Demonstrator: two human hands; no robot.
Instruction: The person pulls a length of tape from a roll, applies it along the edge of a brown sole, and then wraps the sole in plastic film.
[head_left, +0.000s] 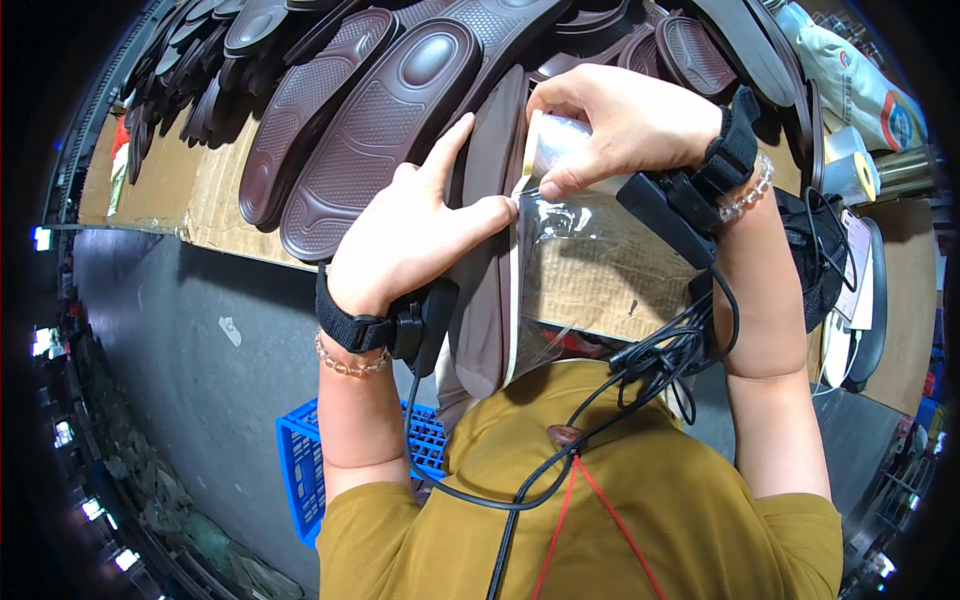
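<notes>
A dark brown shoe sole (478, 330) stands on its side in front of me, its lower end near my shirt. My left hand (410, 225) grips this sole, the index finger along its face and the thumb over its upper edge. In my right hand (630, 125) is a roll of clear film (562, 143), with the thumb bent over its side. A shiny strip of film (575, 222) hangs beside the pale edge of the sole, below the roll. My left thumb tip and right thumb are close together at that edge. The fingers behind the roll are partly hidden.
Brown soles (385, 145) lie in overlapping rows across the cardboard-covered table (225, 200). At the right are more film rolls (848, 165), a white printed bag (850, 85) and a phone (855, 250). Black cables (660, 350) hang before me. A blue crate (300, 470) stands below left.
</notes>
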